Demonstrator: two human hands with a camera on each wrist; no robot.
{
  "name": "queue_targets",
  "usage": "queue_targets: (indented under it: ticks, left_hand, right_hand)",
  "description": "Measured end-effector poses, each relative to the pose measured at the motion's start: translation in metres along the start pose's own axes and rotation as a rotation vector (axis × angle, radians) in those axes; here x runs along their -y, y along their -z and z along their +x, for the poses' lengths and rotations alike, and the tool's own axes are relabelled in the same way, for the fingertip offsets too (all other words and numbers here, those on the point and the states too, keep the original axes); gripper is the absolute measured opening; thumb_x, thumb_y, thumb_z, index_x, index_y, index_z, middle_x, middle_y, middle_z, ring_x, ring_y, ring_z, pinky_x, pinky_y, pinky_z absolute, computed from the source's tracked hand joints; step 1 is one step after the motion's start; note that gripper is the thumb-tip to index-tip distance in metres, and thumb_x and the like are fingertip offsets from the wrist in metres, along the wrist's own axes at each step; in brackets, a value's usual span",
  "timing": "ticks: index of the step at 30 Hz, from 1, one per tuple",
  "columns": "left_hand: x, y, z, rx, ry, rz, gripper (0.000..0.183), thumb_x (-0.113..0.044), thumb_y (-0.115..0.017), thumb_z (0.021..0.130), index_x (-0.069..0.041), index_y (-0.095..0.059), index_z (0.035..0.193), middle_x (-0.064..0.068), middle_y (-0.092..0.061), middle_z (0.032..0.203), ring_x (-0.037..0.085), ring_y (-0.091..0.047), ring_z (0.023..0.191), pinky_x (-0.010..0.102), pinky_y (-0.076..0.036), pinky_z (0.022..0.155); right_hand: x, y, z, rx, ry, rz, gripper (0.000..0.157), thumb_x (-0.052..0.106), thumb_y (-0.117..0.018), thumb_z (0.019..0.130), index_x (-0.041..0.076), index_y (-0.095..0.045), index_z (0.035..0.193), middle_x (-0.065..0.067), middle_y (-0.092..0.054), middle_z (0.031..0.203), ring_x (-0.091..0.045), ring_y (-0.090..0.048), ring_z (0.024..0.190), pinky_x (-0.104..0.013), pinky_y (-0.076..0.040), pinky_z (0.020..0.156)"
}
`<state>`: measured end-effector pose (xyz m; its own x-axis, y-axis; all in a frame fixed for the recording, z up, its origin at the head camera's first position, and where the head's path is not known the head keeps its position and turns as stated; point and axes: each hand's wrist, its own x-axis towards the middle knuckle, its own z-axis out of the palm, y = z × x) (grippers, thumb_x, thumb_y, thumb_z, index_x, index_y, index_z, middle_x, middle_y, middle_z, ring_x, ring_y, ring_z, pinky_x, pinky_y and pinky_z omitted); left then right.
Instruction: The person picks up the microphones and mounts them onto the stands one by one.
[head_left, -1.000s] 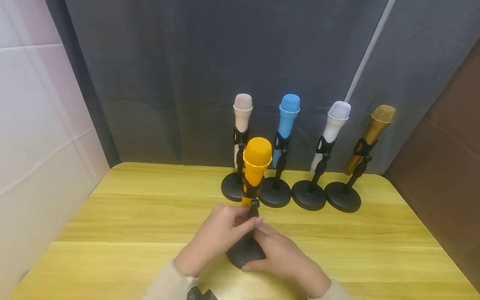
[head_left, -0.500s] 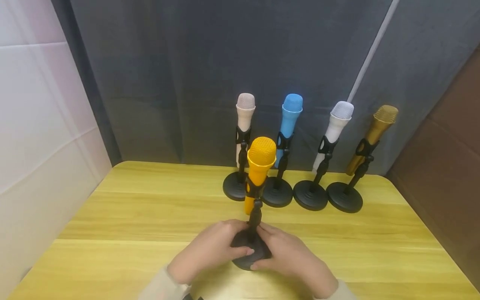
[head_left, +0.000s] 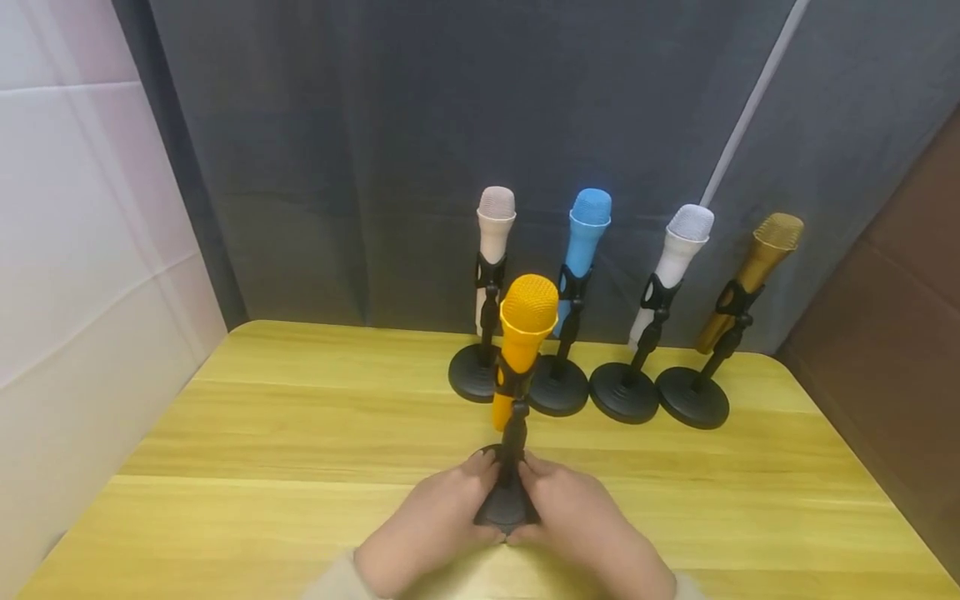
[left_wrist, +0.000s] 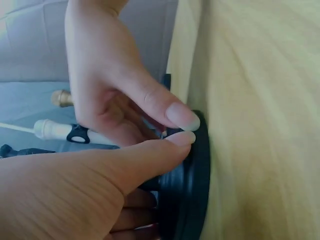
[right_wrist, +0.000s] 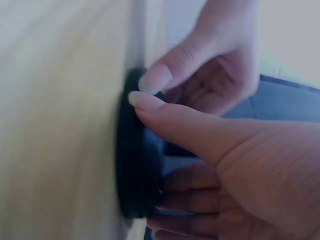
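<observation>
A yellow microphone point(head_left: 528, 310) leans in the clip of a black desk microphone stand point(head_left: 514, 437) at the front middle of the table. My left hand point(head_left: 446, 512) holds the left side of the stand's round base point(head_left: 507, 505), and my right hand point(head_left: 577, 512) holds its right side. Both thumbs lie on the near rim, their tips almost meeting, as the left wrist view shows with the base point(left_wrist: 187, 195) close against the tabletop. In the right wrist view, the right hand's fingers point(right_wrist: 192, 202) reach round the base edge. The far fingers are partly hidden.
Behind stand several more microphones on black stands in a row: beige point(head_left: 494, 237), blue point(head_left: 584, 242), white point(head_left: 675, 254) and gold point(head_left: 761, 258). Their bases sit close together near the back edge of the wooden table point(head_left: 262, 417). A dark curtain point(head_left: 337, 167) hangs behind.
My left hand has left the stand's pole and come down to the base; both thumbs have drawn together at the near rim. The yellow microphone sits slightly further right in view.
</observation>
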<state>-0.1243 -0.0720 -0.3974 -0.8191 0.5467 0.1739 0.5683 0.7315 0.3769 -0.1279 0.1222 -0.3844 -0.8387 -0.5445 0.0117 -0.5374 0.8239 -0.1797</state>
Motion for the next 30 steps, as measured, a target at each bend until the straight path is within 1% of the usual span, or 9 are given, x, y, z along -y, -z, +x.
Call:
queue_targets:
  ticks: [3,7,9,12,14,17,20,25,30]
  left_hand:
    - [-0.001,-0.002,-0.002,-0.027,-0.011,0.031,0.064,-0.026,-0.089,0.072,-0.007,-0.063,0.128,0.008,-0.067,0.126,0.021,-0.072,0.102,0.035,-0.062,0.081]
    - [-0.001,-0.003,-0.003,-0.025,-0.005,0.058,0.068,-0.028,-0.09,0.072,-0.006,-0.063,0.131,0.012,-0.066,0.134,0.025,-0.071,0.11,0.038,-0.062,0.085]
    - [-0.001,-0.003,-0.004,-0.023,0.0,0.066,0.07,-0.028,-0.09,0.072,-0.005,-0.063,0.132,0.014,-0.065,0.136,0.027,-0.07,0.113,0.038,-0.061,0.086]
    - [-0.002,-0.002,-0.006,-0.022,0.012,0.079,0.071,-0.03,-0.09,0.072,-0.003,-0.063,0.132,0.016,-0.064,0.137,0.029,-0.069,0.117,0.04,-0.061,0.087]
    - [-0.002,-0.002,-0.007,-0.012,0.025,0.099,0.073,-0.032,-0.09,0.072,-0.001,-0.063,0.133,0.02,-0.063,0.138,0.032,-0.068,0.119,0.041,-0.061,0.088]
    - [-0.001,-0.001,-0.009,-0.006,0.039,0.122,0.076,-0.033,-0.089,0.073,0.003,-0.062,0.134,0.024,-0.061,0.139,0.035,-0.066,0.121,0.043,-0.061,0.089]
    - [0.003,-0.001,-0.012,-0.007,0.042,0.125,0.077,-0.034,-0.088,0.073,0.004,-0.061,0.134,0.025,-0.06,0.14,0.036,-0.065,0.123,0.044,-0.06,0.092]
    - [0.009,0.001,-0.017,-0.024,0.036,0.115,0.08,-0.035,-0.089,0.071,0.005,-0.06,0.134,0.026,-0.059,0.14,0.038,-0.063,0.125,0.045,-0.059,0.092]
    - [0.012,0.005,-0.022,-0.038,0.037,0.105,0.08,-0.035,-0.087,0.073,0.004,-0.059,0.136,0.025,-0.059,0.141,0.038,-0.062,0.126,0.046,-0.058,0.095]
  right_hand:
    - [0.005,0.0,-0.001,-0.017,-0.017,-0.016,0.086,0.048,-0.089,0.069,0.003,-0.06,0.137,-0.009,-0.068,0.132,-0.023,-0.071,0.108,-0.039,-0.061,0.078]
    - [0.007,-0.002,-0.001,-0.03,-0.017,-0.062,0.088,0.049,-0.089,0.068,0.0,-0.061,0.135,-0.013,-0.065,0.137,-0.024,-0.071,0.111,-0.038,-0.061,0.078]
    - [0.007,-0.003,-0.001,-0.04,-0.009,-0.067,0.088,0.049,-0.089,0.069,-0.001,-0.061,0.135,-0.014,-0.065,0.138,-0.024,-0.071,0.111,-0.038,-0.061,0.079]
    - [0.007,-0.005,-0.001,-0.059,0.007,-0.056,0.088,0.048,-0.088,0.07,-0.001,-0.059,0.137,-0.013,-0.064,0.138,-0.024,-0.07,0.112,-0.037,-0.061,0.082]
    - [0.007,-0.007,-0.002,-0.067,0.023,-0.051,0.088,0.047,-0.087,0.071,-0.002,-0.058,0.138,-0.015,-0.063,0.14,-0.025,-0.069,0.115,-0.038,-0.061,0.086]
    - [0.007,-0.009,-0.001,-0.067,0.046,-0.055,0.088,0.047,-0.085,0.074,-0.004,-0.056,0.139,-0.019,-0.059,0.144,-0.028,-0.066,0.123,-0.04,-0.059,0.093]
    - [0.009,-0.012,0.001,-0.052,0.054,-0.067,0.088,0.049,-0.083,0.076,-0.006,-0.055,0.139,-0.022,-0.055,0.147,-0.032,-0.062,0.129,-0.042,-0.057,0.097]
    - [0.015,-0.015,0.005,-0.057,0.053,-0.092,0.082,0.049,-0.081,0.078,-0.002,-0.059,0.137,-0.017,-0.057,0.147,-0.029,-0.059,0.132,-0.041,-0.058,0.097]
    - [0.024,-0.015,0.009,-0.069,0.067,-0.151,0.074,0.05,-0.08,0.078,0.003,-0.065,0.133,-0.013,-0.061,0.143,-0.028,-0.061,0.13,-0.037,-0.059,0.095]
